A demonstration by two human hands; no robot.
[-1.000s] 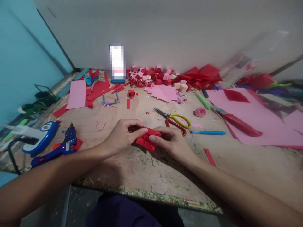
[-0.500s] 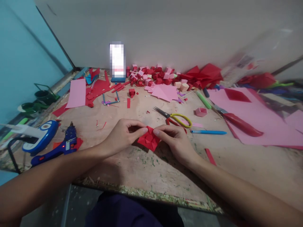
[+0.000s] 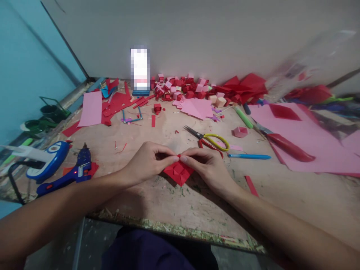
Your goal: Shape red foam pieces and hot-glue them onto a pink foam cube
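Between my two hands is a folded piece of red paper (image 3: 180, 174), creased into a square with small flaps at its middle and one corner pointing toward me. My left hand (image 3: 152, 160) pinches its far corner between thumb and finger. From the other side my right hand (image 3: 204, 165) pinches the same far part, the two thumbtips close together. The fingers hide that top corner. Just beyond my right hand lie scissors (image 3: 208, 139) with one yellow and one red handle. A blue pen (image 3: 249, 156) rests to the right of them.
At left lie a blue glue gun (image 3: 80, 170) and a blue-and-white device (image 3: 49, 159). A phone (image 3: 140, 69) stands at the back beside piled small paper cubes (image 3: 180, 88). Pink sheets (image 3: 332, 153) with a red-handled knife (image 3: 292, 147) lie right. The table's rough front edge (image 3: 168, 228) runs near me.
My thumbs have come closer together at the paper's far corner. The red paper's near corner sits slightly lower in view, and its far part is now more covered by my fingers.
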